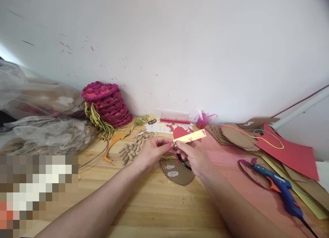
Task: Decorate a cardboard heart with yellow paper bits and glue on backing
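Yellow paper strip (194, 136) is up at mid-view, above the brown cardboard piece (181, 173), slanting up to the right. Right hand (195, 155) pinches its lower-left part, thumb on top; black scissors (184, 161) handle loop hangs at that hand's fingers. Left hand (157, 149) has thumb and fingertips closed together at the strip's left end; can't tell exactly what's in that pinch. Pink string (176, 155) dangles between the hands. Cardboard piece lies on the wooden table (154, 210), two whitish patches on it. Peanuts (131, 150) just left of the hands, red paper piece (180, 132) behind the strip. Further out: stack of magenta discs (106, 104) by the wall at left, blue glue gun (282, 188) at right, near the large red sheet (295, 152).
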Motion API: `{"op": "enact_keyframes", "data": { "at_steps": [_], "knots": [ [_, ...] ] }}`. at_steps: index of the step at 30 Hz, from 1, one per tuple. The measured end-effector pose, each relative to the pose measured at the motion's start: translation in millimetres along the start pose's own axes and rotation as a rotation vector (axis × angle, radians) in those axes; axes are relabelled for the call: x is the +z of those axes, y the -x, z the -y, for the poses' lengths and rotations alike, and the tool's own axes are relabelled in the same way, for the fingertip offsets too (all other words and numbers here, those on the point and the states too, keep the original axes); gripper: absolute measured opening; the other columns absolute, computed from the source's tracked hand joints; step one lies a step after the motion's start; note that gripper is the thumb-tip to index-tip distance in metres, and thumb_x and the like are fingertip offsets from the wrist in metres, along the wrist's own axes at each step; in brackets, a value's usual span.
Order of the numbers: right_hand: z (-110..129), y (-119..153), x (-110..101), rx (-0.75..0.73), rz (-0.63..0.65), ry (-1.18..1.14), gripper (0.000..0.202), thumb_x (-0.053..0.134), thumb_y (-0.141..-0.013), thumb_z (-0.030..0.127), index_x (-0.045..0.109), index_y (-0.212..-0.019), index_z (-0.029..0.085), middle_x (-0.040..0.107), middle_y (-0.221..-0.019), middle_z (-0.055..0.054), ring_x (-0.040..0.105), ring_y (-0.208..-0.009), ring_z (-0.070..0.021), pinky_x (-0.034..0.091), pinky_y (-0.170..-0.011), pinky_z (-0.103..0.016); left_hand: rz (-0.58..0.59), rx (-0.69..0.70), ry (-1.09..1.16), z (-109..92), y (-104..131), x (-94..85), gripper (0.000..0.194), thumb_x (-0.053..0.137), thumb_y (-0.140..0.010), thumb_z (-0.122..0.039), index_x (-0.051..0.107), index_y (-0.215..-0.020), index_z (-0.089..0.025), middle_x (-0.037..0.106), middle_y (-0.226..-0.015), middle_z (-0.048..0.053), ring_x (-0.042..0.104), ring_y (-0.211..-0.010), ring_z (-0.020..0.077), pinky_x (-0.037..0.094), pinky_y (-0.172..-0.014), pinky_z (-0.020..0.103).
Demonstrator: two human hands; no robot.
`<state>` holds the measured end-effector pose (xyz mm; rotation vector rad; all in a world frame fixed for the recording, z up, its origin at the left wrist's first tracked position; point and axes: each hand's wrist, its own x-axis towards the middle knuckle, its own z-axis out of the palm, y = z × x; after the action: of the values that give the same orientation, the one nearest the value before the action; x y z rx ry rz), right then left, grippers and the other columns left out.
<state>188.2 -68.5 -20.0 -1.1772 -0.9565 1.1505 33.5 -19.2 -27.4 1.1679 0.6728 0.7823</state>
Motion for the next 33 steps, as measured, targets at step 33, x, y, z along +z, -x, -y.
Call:
{"op": "enact_keyframes", "data": {
  "at_steps": [33],
  "knots": [
    [0,1,-3,0.088,0.035,-0.081,0.026,0.077,-0.070,0.039,0.071,-0.079,0.015,0.067,-0.072,-0.004,0.055,-0.057,-0.0096,0.036,-0.043,-0.018,-0.156,0.030,-0.097,-12,2,5.9,0.031,0.077,-0.067,-0.043,0.067,-0.071,-0.014,0.061,-0.064,-0.002,0.051,-0.057,0.0085,0.041,-0.057,0.021]
  ]
}}
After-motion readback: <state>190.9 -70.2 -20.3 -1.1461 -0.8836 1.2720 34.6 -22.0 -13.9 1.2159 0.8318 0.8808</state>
